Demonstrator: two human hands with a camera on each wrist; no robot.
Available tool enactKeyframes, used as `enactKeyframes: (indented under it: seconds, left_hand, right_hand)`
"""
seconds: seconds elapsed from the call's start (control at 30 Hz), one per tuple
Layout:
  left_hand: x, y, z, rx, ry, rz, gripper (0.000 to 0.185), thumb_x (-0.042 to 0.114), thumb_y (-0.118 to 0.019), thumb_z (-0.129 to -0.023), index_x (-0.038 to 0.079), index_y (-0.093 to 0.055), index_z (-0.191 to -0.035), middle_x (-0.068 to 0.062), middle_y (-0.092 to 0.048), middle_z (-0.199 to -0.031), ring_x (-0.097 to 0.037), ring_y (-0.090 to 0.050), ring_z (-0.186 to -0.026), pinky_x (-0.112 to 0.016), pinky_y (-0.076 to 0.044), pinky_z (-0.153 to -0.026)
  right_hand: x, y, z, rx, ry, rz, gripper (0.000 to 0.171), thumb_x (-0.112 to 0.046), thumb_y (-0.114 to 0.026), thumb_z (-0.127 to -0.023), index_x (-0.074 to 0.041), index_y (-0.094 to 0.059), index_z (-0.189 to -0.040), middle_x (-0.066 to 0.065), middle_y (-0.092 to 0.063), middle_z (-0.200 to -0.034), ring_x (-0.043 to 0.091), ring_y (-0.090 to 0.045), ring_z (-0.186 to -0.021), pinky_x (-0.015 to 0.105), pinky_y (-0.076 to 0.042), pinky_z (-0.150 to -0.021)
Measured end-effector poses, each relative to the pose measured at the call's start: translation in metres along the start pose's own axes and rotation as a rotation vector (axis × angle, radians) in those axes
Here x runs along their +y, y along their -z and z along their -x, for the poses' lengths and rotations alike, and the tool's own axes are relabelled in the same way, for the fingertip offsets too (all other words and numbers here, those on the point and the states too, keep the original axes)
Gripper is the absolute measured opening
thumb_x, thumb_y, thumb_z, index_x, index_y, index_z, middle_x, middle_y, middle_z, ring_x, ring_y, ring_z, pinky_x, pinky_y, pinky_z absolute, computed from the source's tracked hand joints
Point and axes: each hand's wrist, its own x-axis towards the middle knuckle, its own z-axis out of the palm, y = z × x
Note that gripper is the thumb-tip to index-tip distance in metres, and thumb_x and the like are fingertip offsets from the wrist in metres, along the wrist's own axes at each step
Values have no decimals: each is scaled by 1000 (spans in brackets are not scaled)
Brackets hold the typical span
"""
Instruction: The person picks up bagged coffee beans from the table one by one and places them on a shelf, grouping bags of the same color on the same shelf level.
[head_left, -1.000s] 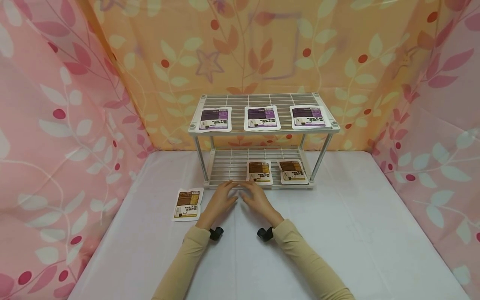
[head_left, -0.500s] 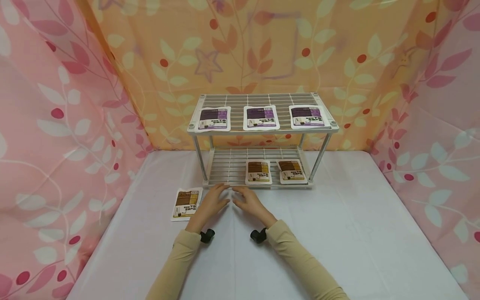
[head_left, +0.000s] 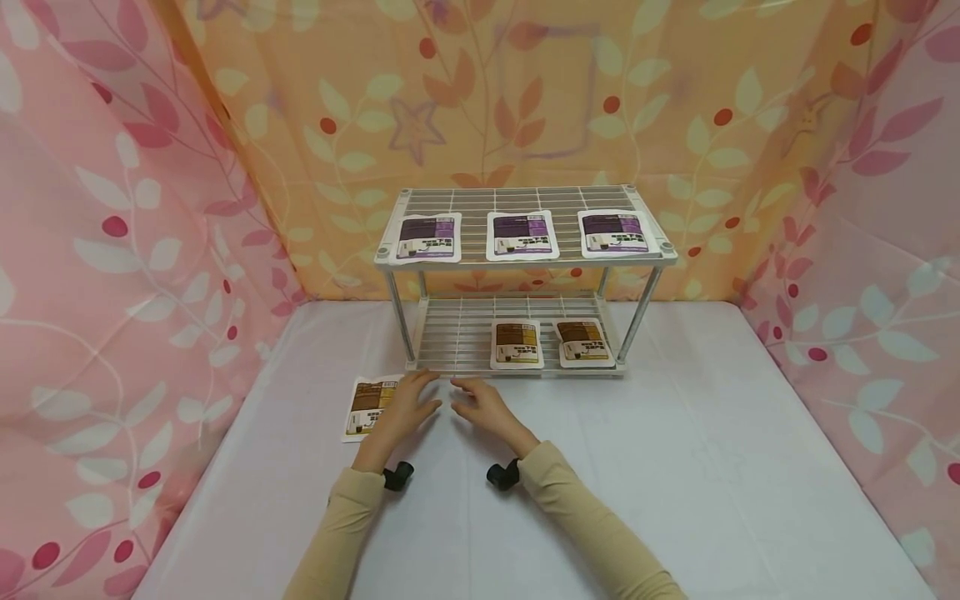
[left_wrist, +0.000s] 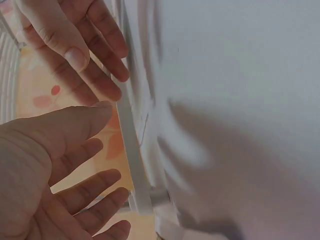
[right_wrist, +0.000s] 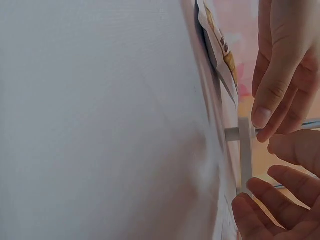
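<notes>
Both bare hands hover over the white table before the rack, fingers relaxed and gently bent, holding nothing. My left hand (head_left: 399,417) overlaps the right part of a brown-and-yellow pouch (head_left: 363,407) lying flat on the table left of the rack. To its right, my right hand (head_left: 487,410) points inward, its fingertips a short gap from the left ones. In the left wrist view the left palm (left_wrist: 30,165) faces the right fingers. The pouch (right_wrist: 223,47) shows edge-on in the right wrist view.
A two-tier white wire rack (head_left: 517,265) stands at the back. Its upper shelf bears three purple pouches, one in the middle (head_left: 522,236). Two brown-and-yellow pouches, one leftmost (head_left: 517,344), lie on the lower shelf's middle and right. Patterned curtains (head_left: 525,100) enclose the table (head_left: 675,467).
Both hands have drifted left and slightly toward the body, away from the lower shelf's front edge. The left hand now covers more of the loose pouch. The pouches stay put.
</notes>
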Motion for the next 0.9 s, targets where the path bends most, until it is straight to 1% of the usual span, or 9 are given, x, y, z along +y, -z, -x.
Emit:
enactKeyframes:
  seconds: [0.07,0.17,0.3,0.4,0.53,0.73,0.9]
  left_hand:
    - [-2,3,2,0,10,30,47,10,-67,-83,-2,-52,-126,-27,-44,-134,-43,-38,-125,-56,-34,-101]
    - [-5,8,6,6,30,39,48,11,-67,-83,-2,-52,-127,-27,-43,-134,-43,-37,-126,-57,-33,-102]
    - [-14,12,10,23,32,-31,49,12,-69,-82,0,-52,-127,-26,-45,-134,-43,-39,-124,-57,-36,-99]
    - [-21,15,13,20,53,-45,51,13,-69,-82,2,-52,-129,-27,-43,-135,-45,-39,-124,-58,-36,-99]
    - [-28,22,17,3,109,-30,54,16,-68,-84,4,-49,-133,-28,-37,-140,-47,-35,-127,-60,-34,-99]
    - [-34,34,22,20,190,-4,57,17,-69,-83,0,-47,-133,-30,-34,-141,-49,-31,-127,-62,-32,-100]
    - [-42,40,27,3,273,-26,58,20,-66,-86,0,-43,-136,-30,-30,-142,-50,-26,-129,-64,-28,-101]
  right_hand:
    - [-1,-2,-1,-1,-8,-4,44,-9,-61,-87,8,-51,-126,25,-53,-124,39,-54,-112,46,-46,-94]
    - [-1,-5,-3,-6,-11,-29,44,-9,-61,-88,8,-50,-127,26,-53,-125,39,-53,-112,46,-45,-95]
    - [-1,-10,-5,-19,-15,-71,44,-9,-60,-88,8,-49,-128,24,-53,-127,37,-53,-114,43,-46,-95]
    - [1,-14,-7,-37,-31,-86,45,-11,-60,-89,5,-49,-129,20,-53,-129,34,-53,-115,40,-46,-95]
    - [0,-21,-10,-59,-40,-102,46,-12,-61,-88,3,-49,-130,18,-53,-129,32,-53,-115,37,-46,-96]
    - [-4,-32,-14,-105,-32,-131,47,-13,-61,-89,2,-48,-131,17,-53,-130,29,-53,-116,32,-46,-96]
    - [-4,-42,-16,-141,-46,-144,48,-14,-62,-88,0,-47,-132,15,-53,-131,28,-54,-116,28,-46,-96]
